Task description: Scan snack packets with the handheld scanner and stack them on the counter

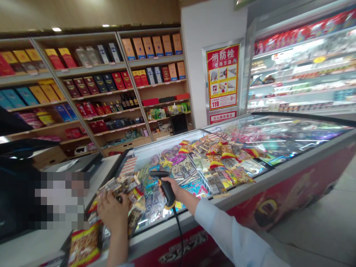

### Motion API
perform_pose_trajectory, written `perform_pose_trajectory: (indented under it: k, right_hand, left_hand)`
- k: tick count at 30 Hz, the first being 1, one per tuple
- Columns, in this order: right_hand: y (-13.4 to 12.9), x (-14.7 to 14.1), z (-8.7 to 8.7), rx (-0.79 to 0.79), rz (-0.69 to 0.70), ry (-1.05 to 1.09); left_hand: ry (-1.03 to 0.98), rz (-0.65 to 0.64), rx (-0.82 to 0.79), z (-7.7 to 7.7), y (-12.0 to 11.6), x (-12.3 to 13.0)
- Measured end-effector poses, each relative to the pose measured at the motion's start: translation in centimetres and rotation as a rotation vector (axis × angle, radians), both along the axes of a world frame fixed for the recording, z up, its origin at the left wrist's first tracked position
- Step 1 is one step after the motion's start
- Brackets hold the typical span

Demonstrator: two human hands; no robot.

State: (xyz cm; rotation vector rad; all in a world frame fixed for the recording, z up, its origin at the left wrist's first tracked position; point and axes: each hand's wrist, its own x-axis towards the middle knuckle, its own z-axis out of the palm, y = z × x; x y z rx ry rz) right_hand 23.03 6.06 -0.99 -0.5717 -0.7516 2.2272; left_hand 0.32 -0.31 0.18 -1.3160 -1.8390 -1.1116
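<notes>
In the head view, my right hand (171, 187) is wrapped around the handle of a black and yellow barcode scanner (167, 193). The scanner's head points left over the glass top, and its cord hangs down in front of the freezer. At the left, my left hand (112, 211) is closed with bent fingers over snack packets (132, 185) in a pile on the near left corner. Its fingertips are partly hidden among the packets. Just below this hand lies a red and yellow snack bag (84, 244).
A long chest freezer (244, 189) with a glass top runs off to the right, with several snack bags (215, 161) on the glass. A grey counter (25, 241) adjoins at left, with a blurred-out area and dark shapes. Behind are shelves of boxes (105, 81) and a lit cooler (303, 74).
</notes>
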Motion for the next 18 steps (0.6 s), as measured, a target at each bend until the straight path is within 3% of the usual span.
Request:
perform_pose_trajectory:
  k: [4, 9, 14, 18]
  right_hand:
    - [-0.1, 0.3, 0.4, 0.058, -0.025, -0.015]
    - [-0.4, 2.6, 2.7, 0.153, -0.136, 0.030]
    - [-0.3, 8.5, 6.5, 0.225, -0.225, 0.037]
    - [-0.3, 14.2, 8.1, 0.268, -0.342, 0.020]
  left_hand:
    - [-0.028, -0.020, -0.013, 0.2, -0.1, 0.3]
    - [-0.035, -0.064, 0.011, 2.3, -1.5, 1.8]
    - [0.018, -0.145, 0.070, 5.0, -1.9, 4.3]
    - [0.042, -0.230, 0.103, 5.8, -0.3, 7.6]
